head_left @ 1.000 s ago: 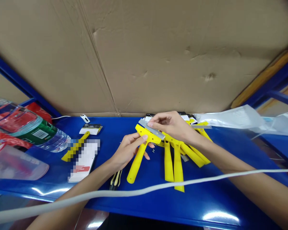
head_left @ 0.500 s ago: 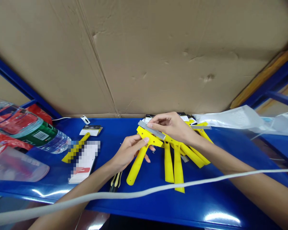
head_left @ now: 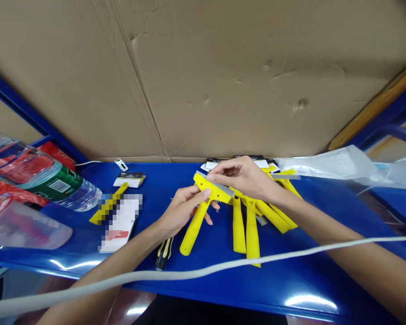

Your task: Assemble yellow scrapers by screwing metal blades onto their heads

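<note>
My left hand (head_left: 186,205) grips a yellow plastic scraper (head_left: 192,230) just below its wide head, thumb on the head, handle slanting down toward me. With thumb and fingertips, my right hand (head_left: 238,176) pinches a grey metal blade (head_left: 227,191) along the top edge of that head. Only a narrow strip of the blade shows; the yellow head and my fingers cover the rest. Under and beside my right hand lie several more yellow scrapers (head_left: 252,234), handles toward me. A black-and-cream screwdriver handle (head_left: 163,253) lies below my left hand.
Left on the blue table (head_left: 206,277) are a water bottle (head_left: 59,183), a clear plastic cup (head_left: 37,225), a partly blurred phone-like white object (head_left: 122,221) and a yellow scraper (head_left: 110,205). A white cable (head_left: 203,271) crosses in front. Plastic bags (head_left: 328,164) lie at the back right.
The blade has dropped from across the front of the scraper head to its top edge, so less metal shows. Both hands keep their hold; the camera view has shifted slightly.
</note>
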`<state>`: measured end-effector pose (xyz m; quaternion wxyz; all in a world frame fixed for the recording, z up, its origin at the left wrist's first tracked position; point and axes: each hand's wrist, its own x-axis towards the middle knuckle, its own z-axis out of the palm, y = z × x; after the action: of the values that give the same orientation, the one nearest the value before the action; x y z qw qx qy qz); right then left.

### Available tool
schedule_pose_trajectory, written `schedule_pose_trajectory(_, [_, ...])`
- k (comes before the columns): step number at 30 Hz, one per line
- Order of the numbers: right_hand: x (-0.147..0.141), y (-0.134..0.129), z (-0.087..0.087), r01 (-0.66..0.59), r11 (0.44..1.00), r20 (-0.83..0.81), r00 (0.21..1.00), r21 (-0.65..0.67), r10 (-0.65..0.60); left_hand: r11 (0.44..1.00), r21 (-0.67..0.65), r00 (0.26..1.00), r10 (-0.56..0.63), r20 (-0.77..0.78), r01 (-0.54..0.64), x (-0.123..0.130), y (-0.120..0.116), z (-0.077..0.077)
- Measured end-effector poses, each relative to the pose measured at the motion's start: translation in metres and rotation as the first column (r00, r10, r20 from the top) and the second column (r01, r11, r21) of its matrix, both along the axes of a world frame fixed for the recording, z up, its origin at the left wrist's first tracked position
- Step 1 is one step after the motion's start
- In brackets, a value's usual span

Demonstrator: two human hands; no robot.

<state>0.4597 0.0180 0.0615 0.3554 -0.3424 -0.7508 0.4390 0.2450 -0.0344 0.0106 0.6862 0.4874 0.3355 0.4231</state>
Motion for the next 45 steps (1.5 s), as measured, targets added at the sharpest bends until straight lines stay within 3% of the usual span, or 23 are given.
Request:
schedule_pose_trajectory(19, [-0.005, 0.0, -0.005, -0.012, 1.0, -0.052, 0.999, -0.01, 0.011, 0.999, -0.001, 0.999, 0.039, 0.016, -0.039, 0.003, -0.003, 0.007])
schedule_pose_trajectory(40, [-0.003, -0.005, 0.008, 0.017, 1.0, 0.016, 1.0, 0.007, -0.017, 0.995, 0.07, 0.998, 0.065, 0.022, -0.067, 0.004, -0.006, 0.003])
schedule_pose_trajectory(45, [-0.005, -0.005, 0.004, 0.09, 0.996, -0.047, 0.995, -0.019, -0.091, 0.971, 0.166, 0.984, 0.176, -0.003, -0.173, 0.002, -0.003, 0.003])
